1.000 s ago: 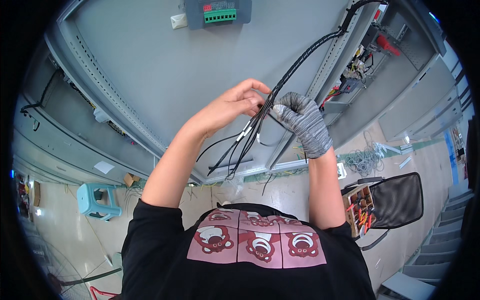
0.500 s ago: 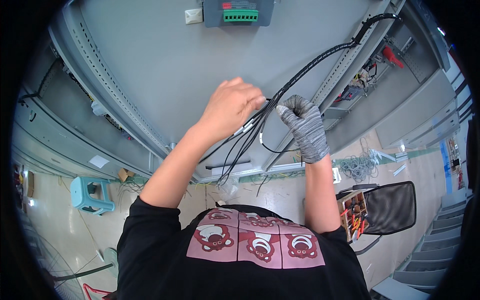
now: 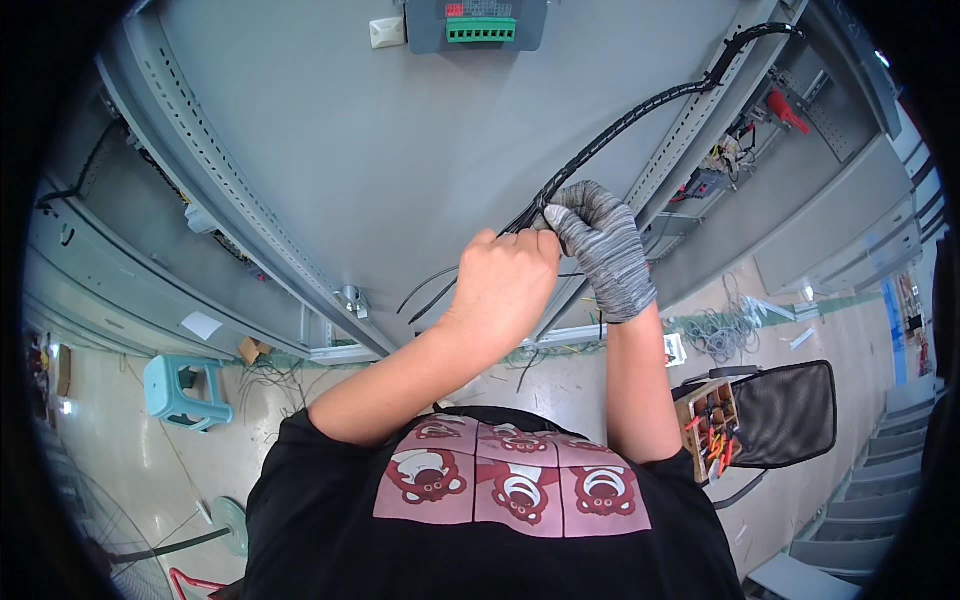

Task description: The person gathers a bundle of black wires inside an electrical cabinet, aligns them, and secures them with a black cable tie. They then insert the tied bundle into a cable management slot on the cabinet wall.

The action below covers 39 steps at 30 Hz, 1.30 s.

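A black wrapped cable bundle (image 3: 632,122) slopes down from the upper right across the grey cabinet panel. My right hand (image 3: 606,250), in a grey knitted glove, pinches the bundle near the lower end of its wrapping. Just below and to the left, my bare left hand (image 3: 505,278) is closed with its back toward me, its knuckles close to the gloved thumb. Whatever its fingertips hold is hidden. Loose black wires (image 3: 432,296) fan out to the left from behind my left hand.
Perforated metal rails (image 3: 200,135) flank the panel. A device with a green terminal block (image 3: 481,30) is mounted above. On the floor stand a blue stool (image 3: 187,392) and a black mesh chair (image 3: 790,415) bearing a tool box (image 3: 706,425). Coiled grey wire (image 3: 722,335) lies behind.
My left hand has swung down and right, from beside the bundle to below the right hand's grip, covering most of the loose wires. My right hand has shifted only slightly.
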### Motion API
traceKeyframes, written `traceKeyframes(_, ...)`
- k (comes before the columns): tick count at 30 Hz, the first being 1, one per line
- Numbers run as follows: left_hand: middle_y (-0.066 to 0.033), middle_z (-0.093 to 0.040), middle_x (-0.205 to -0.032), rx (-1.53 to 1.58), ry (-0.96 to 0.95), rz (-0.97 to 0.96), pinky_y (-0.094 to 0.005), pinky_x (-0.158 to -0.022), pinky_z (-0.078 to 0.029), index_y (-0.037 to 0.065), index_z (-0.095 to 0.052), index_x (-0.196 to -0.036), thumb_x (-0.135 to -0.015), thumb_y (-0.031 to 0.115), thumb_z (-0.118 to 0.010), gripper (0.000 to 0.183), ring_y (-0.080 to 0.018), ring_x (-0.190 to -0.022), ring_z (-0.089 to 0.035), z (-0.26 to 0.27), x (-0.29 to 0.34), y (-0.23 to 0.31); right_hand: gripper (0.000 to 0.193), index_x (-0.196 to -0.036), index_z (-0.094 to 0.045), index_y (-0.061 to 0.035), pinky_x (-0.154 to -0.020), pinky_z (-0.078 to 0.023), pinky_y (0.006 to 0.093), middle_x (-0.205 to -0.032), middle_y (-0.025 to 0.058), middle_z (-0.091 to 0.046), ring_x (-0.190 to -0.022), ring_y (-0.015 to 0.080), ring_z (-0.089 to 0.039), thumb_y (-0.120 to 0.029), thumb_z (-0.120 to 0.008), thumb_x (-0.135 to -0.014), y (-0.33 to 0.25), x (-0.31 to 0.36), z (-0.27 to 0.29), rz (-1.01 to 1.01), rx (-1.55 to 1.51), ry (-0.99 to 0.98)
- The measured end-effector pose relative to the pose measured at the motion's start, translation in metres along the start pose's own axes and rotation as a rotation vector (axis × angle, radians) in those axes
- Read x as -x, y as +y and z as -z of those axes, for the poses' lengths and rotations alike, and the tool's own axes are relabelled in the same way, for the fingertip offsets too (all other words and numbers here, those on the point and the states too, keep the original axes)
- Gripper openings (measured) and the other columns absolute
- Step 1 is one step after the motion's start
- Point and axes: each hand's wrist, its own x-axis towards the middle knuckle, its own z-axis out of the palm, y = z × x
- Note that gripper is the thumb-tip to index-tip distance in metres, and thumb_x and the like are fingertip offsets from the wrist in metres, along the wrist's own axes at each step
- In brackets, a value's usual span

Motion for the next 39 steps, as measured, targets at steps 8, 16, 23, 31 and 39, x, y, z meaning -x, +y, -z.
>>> traceKeyframes(8,-0.0077,-0.058,-0.096,0.990,0.108,0.251,-0.0328,-0.078,-0.049,-0.001,-0.051,-0.112,-0.099,0.016,-0.051,0.021,-0.0194,-0.079,-0.061,-0.006,-0.012,-0.039,0.012,-0.096,-0.063,0.0018,-0.072,-0.051,0.0289,-0.084,0.0081,-0.068,-0.077,0.0129,-0.062,-0.007,-0.065,-0.088,0.014,0.001,0.003,0.173,0.058,-0.046)
traceKeyframes(16,-0.0108,-0.065,-0.102,1.662,-0.247,0.546,-0.0318,-0.092,-0.051,0.001,-0.052,-0.113,-0.103,0.012,-0.038,0.020,-0.0176,-0.097,-0.066,0.017,-0.018,-0.030,0.009,-0.087,-0.065,-0.0005,-0.066,-0.051,0.0317,-0.076,0.0090,-0.061,-0.069,0.0211,-0.062,-0.001,-0.070,-0.080,0.017,0.007,-0.003,0.449,0.195,0.207)
traceKeyframes(23,-0.0062,-0.063,-0.101,0.923,-0.276,0.050,-0.0328,-0.089,-0.046,0.000,-0.061,-0.110,-0.096,0.004,-0.048,0.020,-0.0155,-0.093,-0.058,0.041,-0.033,-0.057,0.011,-0.085,-0.065,-0.0007,-0.065,-0.050,0.0318,-0.079,0.0102,-0.063,-0.068,0.0195,-0.062,-0.005,-0.073,-0.080,0.011,0.010,0.003,0.402,0.308,0.164)
traceKeyframes(31,-0.0123,-0.056,-0.087,0.571,-0.214,-0.304,-0.0363,-0.079,-0.046,-0.001,-0.062,-0.101,-0.088,0.002,-0.057,0.015,-0.0292,-0.085,-0.055,0.062,-0.059,-0.081,0.014,-0.085,-0.067,-0.0036,-0.058,-0.042,0.0239,-0.069,-0.0025,-0.057,-0.064,0.0063,-0.048,-0.017,-0.070,-0.088,-0.015,-0.006,0.006,-0.022,-0.039,-0.115)
traceKeyframes(39,-0.0107,-0.058,-0.084,0.615,-0.324,-0.351,-0.0369,-0.077,-0.045,-0.001,-0.061,-0.094,-0.085,0.004,-0.058,0.010,-0.0282,-0.084,-0.055,0.065,-0.079,-0.100,0.015,-0.092,-0.067,-0.0013,-0.065,-0.048,0.0268,-0.074,0.0016,-0.063,-0.067,0.0112,-0.056,-0.014,-0.072,-0.086,-0.007,-0.013,-0.010,0.272,0.027,0.087)
